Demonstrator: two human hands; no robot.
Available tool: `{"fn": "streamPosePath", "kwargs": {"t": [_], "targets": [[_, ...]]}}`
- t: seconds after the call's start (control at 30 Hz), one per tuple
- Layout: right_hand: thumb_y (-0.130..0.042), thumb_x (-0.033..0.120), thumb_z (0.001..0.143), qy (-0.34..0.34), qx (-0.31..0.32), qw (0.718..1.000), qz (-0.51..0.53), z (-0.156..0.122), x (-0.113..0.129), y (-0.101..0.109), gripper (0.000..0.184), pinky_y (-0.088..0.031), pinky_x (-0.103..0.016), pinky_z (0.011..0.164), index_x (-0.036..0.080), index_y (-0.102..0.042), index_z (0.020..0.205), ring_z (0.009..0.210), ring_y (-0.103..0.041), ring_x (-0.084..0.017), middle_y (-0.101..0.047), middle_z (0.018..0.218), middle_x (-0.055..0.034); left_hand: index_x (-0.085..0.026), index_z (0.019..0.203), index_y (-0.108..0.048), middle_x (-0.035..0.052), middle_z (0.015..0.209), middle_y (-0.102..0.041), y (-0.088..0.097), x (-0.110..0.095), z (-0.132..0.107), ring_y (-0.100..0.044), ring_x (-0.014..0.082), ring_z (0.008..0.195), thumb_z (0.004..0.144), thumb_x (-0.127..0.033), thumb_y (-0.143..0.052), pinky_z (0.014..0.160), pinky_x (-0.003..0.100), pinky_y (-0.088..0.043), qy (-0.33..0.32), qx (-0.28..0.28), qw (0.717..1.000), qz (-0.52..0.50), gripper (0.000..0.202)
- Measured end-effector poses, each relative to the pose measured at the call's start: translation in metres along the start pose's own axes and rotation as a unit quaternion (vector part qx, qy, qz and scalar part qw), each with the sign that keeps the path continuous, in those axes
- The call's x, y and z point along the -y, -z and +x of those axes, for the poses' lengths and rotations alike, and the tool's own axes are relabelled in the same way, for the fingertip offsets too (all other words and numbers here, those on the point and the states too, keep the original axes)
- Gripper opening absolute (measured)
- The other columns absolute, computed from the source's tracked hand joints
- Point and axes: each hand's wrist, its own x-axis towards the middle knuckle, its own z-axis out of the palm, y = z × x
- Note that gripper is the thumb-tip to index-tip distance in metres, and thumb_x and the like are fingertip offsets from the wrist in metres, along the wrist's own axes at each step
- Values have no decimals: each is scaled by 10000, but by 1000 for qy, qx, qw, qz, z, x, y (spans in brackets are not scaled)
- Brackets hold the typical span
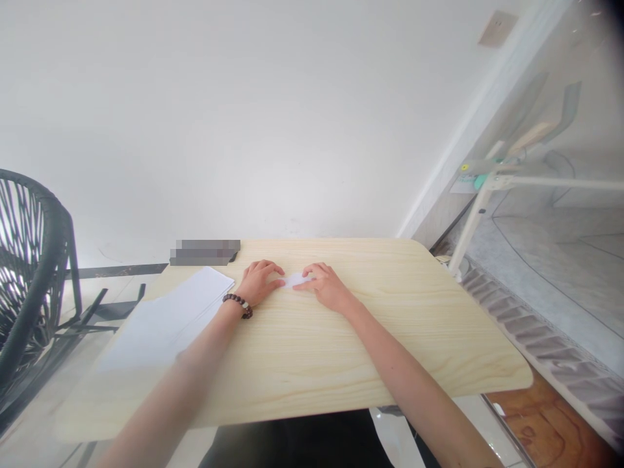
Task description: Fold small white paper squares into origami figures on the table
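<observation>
A small piece of white paper (pixel 295 280), seemingly folded, lies between my two hands at the middle of the wooden tabletop. My left hand (pixel 259 281), with a dark beaded bracelet at the wrist, has its thumb and fingertips closed at the paper's left end. At the right end, my right hand (pixel 327 286) pinches the paper, its index finger bent over and its thumb along the near edge. The fingers cover both ends, so the exact folds cannot be made out. Left of my left hand lies a stack of white paper sheets (pixel 168 322).
The light wooden table (pixel 390 338) stands against a white wall. A blurred-out dark item (pixel 205 253) sits at its back left corner. There is a dark woven chair (pixel 49 260) on the left. To the right are a white metal frame (pixel 470 227) and a bed-like surface with a pleated edge (pixel 536 338).
</observation>
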Motion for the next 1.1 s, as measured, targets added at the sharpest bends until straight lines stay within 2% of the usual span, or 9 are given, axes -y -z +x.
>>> {"fn": "streamPosePath", "kwargs": {"t": [0.2, 0.33, 0.57, 0.7, 0.87, 1.0, 1.1], "targets": [[-428, -93, 640, 1, -18, 998, 53, -3, -14, 9, 484, -336, -300, 816, 307, -648, 801, 877, -421, -137, -527, 857, -1, -267, 891, -582, 20, 1000, -524, 1, -3, 0, -407, 226, 1002, 707, -420, -463, 857, 363, -291, 8, 1, 1000, 0, 267], [-379, -125, 610, 1, -13, 997, 74, -7, -21, 13, 528, -356, -283, 794, 294, -652, 781, 849, -440, -125, -549, 830, 9, -287, 890, -583, 10, 994, -519, 1, -2, -1, -408, 215, 1001, 727, -416, -443, 865, 363, -289, -10, 2, 1000, -1, 250], [-377, -86, 624, -22, -27, 996, 87, -17, -30, 15, 445, -380, -262, 745, 246, -659, 712, 799, -484, -107, -569, 846, 10, -303, 948, -580, 6, 1036, -514, 0, -2, -1, -411, 192, 1001, 767, -372, -414, 888, 355, -284, -51, 3, 999, 1, 256], [-438, -11, 655, -29, -39, 995, 83, -16, -23, 13, 325, -382, -262, 738, 231, -653, 683, 787, -502, -110, -581, 844, 3, -289, 997, -554, 6, 1107, -504, 1, -5, -5, -401, 173, 1030, 820, -271, -335, 899, 364, -276, -121, 22, 992, -8, 282], [-498, 102, 681, -36, -47, 995, 82, -11, -10, 14, 165, -372, -273, 782, 204, -624, 710, 819, -502, -126, -587, 832, -8, -264, 1018, -538, 16, 1102, -517, 1, -8, -7, -386, 188, 1060, 791, -355, -391, 919, 383, -261, -126, 19, 992, 1, 285], [-524, 209, 703, -49, -58, 993, 90, -11, -4, 16, 165, -381, -267, 782, 208, -599, 850, 848, -500, -122, -535, 940, -29, -224, 983, -551, 31, 1024, -557, -2, -10, -5, -447, 165, 993, 811, -348, -350, 887, 327, -322, -121, 1, 993, -2, 292], [-576, 308, 672, -39, -63, 994, 84, -9, -1, 15, 241, -372, -276, 809, 227, -584, 899, 893, -480, -132, -513, 971, -28, -213, 977, -547, 34, 1012, -563, -2, -11, -5, -462, 164, 978, 819, -346, -329, 869, 313, -348, -115, -13, 993, 3, 300]]}}
